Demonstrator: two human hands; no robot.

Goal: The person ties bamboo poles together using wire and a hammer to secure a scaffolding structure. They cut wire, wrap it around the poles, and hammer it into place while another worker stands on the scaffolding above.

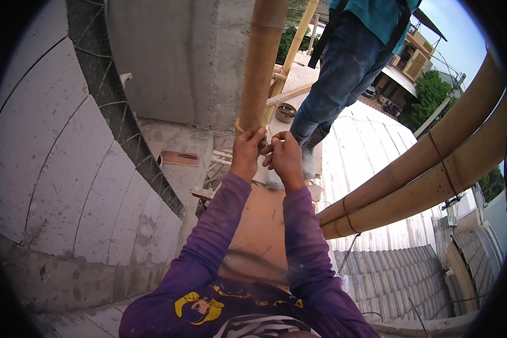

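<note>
A thick upright bamboo pole [259,62] stands just ahead of me. Low around it runs a thin yellowish tie [238,126]. My left hand [249,152] is closed in a pinch against the pole's right side, close to the tie. Beside it my right hand [284,159] is closed too, thumb and fingers pinching a thin strand [268,141] between the two hands. Whether that strand is the same piece as the tie, I cannot tell. The fingers hide what the left hand pinches.
A person in blue trousers [338,73] and rubber boots [308,160] stands close ahead. Boards [259,225] lie below my arms. Tied bamboo poles [411,180] slant at right, above metal roofing [372,141]. A block wall [67,163] is at left; a round container [285,112] sits ahead.
</note>
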